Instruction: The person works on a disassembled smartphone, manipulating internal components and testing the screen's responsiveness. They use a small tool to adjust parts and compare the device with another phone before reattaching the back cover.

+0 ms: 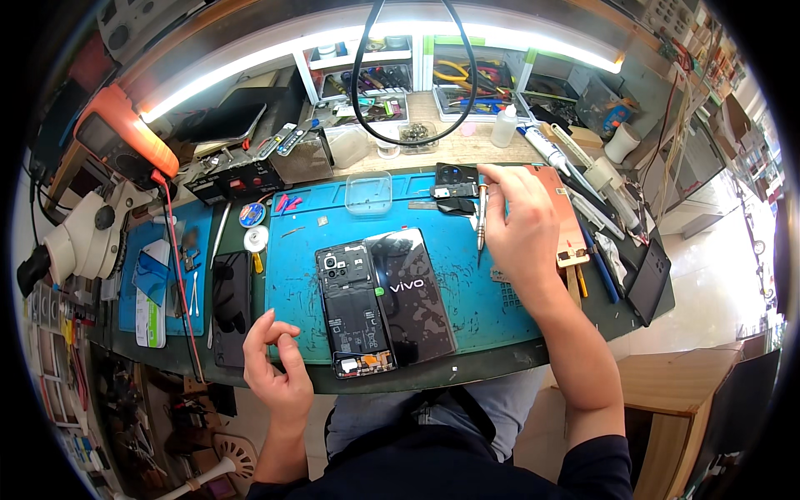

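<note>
My right hand (523, 225) grips a slim screwdriver (482, 218) between its fingers, tip pointing down over the right part of the blue work mat (287, 321). Loosely curled, my left hand (279, 367) hovers by the mat's front edge, fingers apart, with nothing visible in it. Between the hands lies an opened smartphone (354, 308), its camera module and inner parts exposed. Its dark glossy back panel (412, 304) rests against its right side. Small black phone parts (454, 185) sit beyond, left of my right fingertips.
A clear plastic box (368, 193) stands at the mat's back. Left are a dark phone (232, 300), a solder spool (252, 215) and an orange multimeter (125, 133). A copper-coloured plate (567, 217) and another phone (650, 282) lie right. A black cable loop (356, 83) hangs overhead.
</note>
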Demonstrator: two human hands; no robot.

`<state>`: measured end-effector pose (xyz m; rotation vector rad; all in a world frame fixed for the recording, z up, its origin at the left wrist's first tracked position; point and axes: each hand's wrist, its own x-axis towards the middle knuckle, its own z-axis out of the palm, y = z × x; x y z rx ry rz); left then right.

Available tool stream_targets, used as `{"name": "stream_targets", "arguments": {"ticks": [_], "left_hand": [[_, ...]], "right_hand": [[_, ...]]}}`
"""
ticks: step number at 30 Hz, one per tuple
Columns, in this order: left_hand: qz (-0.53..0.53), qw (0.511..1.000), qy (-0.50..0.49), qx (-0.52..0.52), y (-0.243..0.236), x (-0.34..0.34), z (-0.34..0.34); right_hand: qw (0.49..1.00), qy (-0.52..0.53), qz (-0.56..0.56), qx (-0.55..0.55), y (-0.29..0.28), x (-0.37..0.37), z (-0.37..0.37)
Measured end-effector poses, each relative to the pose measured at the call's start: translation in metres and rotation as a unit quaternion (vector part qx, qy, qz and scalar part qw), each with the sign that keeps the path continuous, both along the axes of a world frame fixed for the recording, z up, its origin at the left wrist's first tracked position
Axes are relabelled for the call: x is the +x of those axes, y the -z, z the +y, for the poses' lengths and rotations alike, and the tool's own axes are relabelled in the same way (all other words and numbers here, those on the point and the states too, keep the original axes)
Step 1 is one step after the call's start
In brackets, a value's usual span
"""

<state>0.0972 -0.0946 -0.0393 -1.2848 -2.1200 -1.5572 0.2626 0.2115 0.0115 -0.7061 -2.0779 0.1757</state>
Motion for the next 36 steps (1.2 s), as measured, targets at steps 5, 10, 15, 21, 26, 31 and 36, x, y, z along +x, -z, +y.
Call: {"name": "stream_targets", "arguments": {"ticks": [5,10,15,21,26,31,36], "left_hand": [[0.000,1.000,-0.003,0.002,0.001,0.000,-0.001],[-0.003,1.000,-0.006,-0.005,0.000,0.001,-0.001],[-0.019,1.000,0.000,0.007,-0.003,0.004,0.001],[-0.027,1.000,0.004,0.007,-0.003,0.003,0.001],[-0.018,1.000,-0.006,-0.003,-0.002,0.003,0.000],[-0.020,1.000,-0.006,0.000,0.000,0.002,-0.001],[-0.013,1.000,-0.004,0.001,0.000,0.002,-0.001]], "right_hand": [[0.998,-0.006,0.038,-0.044,-0.004,-0.001,-0.002],[0.993,-0.020,0.029,-0.112,-0.002,-0.003,-0.010],[0.995,-0.032,-0.008,-0.090,0.002,-0.003,-0.013],[0.994,-0.034,-0.022,-0.104,-0.003,-0.002,-0.016],[0.993,-0.049,-0.013,-0.103,0.003,-0.003,-0.014],[0.993,-0.045,-0.022,-0.102,0.001,-0.003,-0.015],[0.995,-0.043,-0.022,-0.092,0.001,-0.002,-0.014]]}}
